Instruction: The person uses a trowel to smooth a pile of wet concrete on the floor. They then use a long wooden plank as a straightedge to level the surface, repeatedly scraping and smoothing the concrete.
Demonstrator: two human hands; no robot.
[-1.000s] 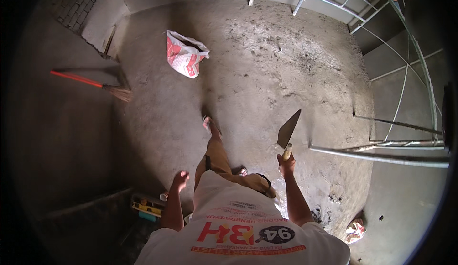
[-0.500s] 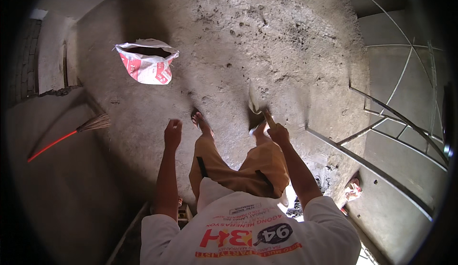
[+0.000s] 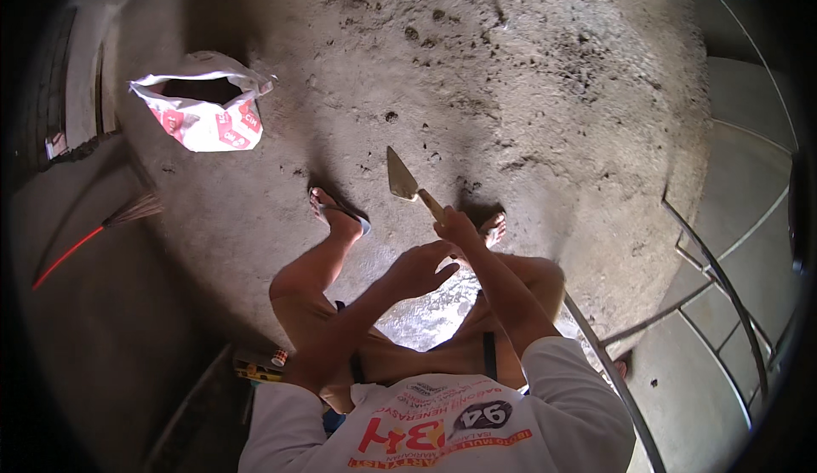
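Note:
My right hand [image 3: 458,227] is closed round the handle of a pointed masonry trowel [image 3: 402,180]. Its triangular blade points forward and to the left, above the rough concrete floor [image 3: 477,73]. Bent across my lap, my left arm brings my left hand [image 3: 420,270] close to the right wrist. The left thumb stands apart from the fingers, and I see nothing held there; whether it touches the right arm I cannot tell. My knees are spread, with a sandalled foot on either side of the trowel.
An open white-and-red sack [image 3: 213,126] stands ahead on the left. A broom [image 3: 132,209] with a red handle leans at the left wall. Metal scaffold frames [image 3: 719,260] stand on the right. Dark crumbs and pits mark the far floor.
I have sunk lower, with knees bent and wider apart. My left hand has come across to the right wrist. The trowel has shifted left and its blade now shows clearly.

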